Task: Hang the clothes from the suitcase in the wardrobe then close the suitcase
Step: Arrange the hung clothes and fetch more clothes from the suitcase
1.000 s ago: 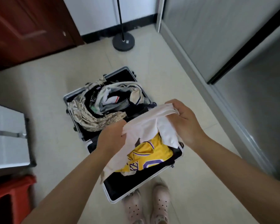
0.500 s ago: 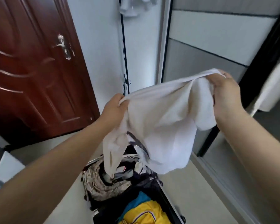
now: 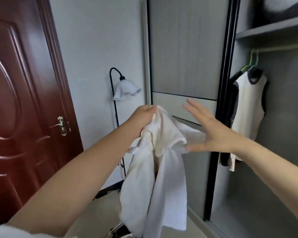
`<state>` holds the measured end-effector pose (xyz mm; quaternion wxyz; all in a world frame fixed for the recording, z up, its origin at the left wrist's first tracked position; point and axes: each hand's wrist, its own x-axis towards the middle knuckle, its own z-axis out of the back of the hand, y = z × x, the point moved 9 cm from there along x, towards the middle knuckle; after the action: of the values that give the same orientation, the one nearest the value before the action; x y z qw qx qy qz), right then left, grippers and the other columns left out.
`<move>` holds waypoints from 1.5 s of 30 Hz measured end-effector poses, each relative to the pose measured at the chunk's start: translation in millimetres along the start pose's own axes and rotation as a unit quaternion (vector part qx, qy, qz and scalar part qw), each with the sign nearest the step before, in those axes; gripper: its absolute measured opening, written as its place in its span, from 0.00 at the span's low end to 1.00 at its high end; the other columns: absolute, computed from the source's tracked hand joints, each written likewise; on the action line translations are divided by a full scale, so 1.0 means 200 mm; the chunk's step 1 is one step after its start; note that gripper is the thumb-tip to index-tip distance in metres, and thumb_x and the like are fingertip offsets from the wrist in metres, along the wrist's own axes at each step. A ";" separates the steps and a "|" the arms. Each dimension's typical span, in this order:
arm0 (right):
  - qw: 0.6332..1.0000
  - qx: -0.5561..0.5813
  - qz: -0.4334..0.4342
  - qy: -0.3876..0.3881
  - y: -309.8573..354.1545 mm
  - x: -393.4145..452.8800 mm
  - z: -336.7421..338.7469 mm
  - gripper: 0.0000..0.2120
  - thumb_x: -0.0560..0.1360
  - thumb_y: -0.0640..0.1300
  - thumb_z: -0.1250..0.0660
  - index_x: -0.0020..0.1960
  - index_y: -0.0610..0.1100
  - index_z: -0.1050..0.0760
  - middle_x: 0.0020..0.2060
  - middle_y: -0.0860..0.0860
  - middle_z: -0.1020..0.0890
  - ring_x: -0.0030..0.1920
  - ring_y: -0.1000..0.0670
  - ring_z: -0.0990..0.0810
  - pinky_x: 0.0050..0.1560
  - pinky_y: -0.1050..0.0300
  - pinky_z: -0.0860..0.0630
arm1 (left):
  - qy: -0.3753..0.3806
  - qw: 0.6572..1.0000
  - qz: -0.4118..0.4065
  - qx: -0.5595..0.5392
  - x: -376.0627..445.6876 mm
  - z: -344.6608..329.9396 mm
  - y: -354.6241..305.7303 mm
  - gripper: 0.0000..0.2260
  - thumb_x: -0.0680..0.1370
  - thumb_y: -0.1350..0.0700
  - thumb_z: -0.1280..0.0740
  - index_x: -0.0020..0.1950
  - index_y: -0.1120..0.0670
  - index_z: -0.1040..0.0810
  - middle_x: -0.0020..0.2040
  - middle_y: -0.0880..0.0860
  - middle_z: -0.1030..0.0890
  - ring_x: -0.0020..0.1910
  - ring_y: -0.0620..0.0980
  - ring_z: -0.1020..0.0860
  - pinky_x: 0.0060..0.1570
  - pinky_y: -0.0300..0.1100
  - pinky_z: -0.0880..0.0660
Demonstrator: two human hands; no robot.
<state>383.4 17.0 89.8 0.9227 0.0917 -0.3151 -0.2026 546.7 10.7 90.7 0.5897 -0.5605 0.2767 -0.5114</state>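
The white shirt (image 3: 155, 169) hangs limp mid-frame, bunched at its top in the left hand (image 3: 143, 121); the right hand (image 3: 208, 133) is spread open just beside it. Light, floppy cloth, best taken at collar or shoulders. Far right, hangers (image 3: 252, 61) wait in the wardrobe (image 3: 282, 117).

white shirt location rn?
Head view, centre: the white shirt hangs from the left hand, beside the open right hand, in front of the wardrobe door.
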 end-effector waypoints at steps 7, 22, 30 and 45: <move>0.981 0.027 -0.010 -0.192 0.03 -0.07 -0.01 0.07 0.68 0.38 0.41 0.41 0.40 0.24 0.33 0.53 0.21 0.36 0.60 0.26 0.38 0.71 0.32 | 0.049 0.994 0.038 -0.091 -0.01 -0.14 -0.02 0.14 0.80 0.62 0.42 0.34 0.57 0.29 0.24 0.51 0.27 0.24 0.46 0.29 0.24 0.32 0.32; 0.903 0.193 -0.337 -0.186 -0.13 -0.02 0.32 0.15 0.77 0.41 0.43 0.31 0.43 0.37 0.28 0.49 0.32 0.29 0.52 0.33 0.29 0.59 0.37 | 0.240 0.957 -0.034 0.159 -0.32 -0.44 0.14 0.01 0.77 0.52 0.37 0.46 0.48 0.28 0.46 0.45 0.24 0.44 0.42 0.25 0.43 0.29 0.28; 0.870 0.195 -0.330 -0.309 -0.13 -0.07 0.60 0.13 0.78 0.43 0.46 0.36 0.44 0.31 0.34 0.50 0.28 0.36 0.53 0.27 0.33 0.71 0.30 | 0.295 0.911 -0.111 0.266 -0.30 -0.72 0.26 0.15 0.75 0.56 0.32 0.61 0.54 0.27 0.56 0.51 0.21 0.55 0.49 0.23 0.53 0.37 0.27; 0.884 0.017 -0.452 -0.121 -0.61 -0.68 0.60 0.08 0.74 0.33 0.42 0.44 0.41 0.25 0.39 0.46 0.25 0.41 0.49 0.27 0.41 0.61 0.30 | 0.103 0.990 0.028 -0.095 -0.10 -0.46 -0.04 0.07 0.66 0.59 0.31 0.42 0.58 0.25 0.34 0.55 0.29 0.32 0.51 0.30 0.32 0.37 0.40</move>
<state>172.6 -38.4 73.6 0.6842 0.2142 -0.3521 -0.6017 455.5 -5.2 73.9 0.5162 -0.5504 0.3990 -0.5210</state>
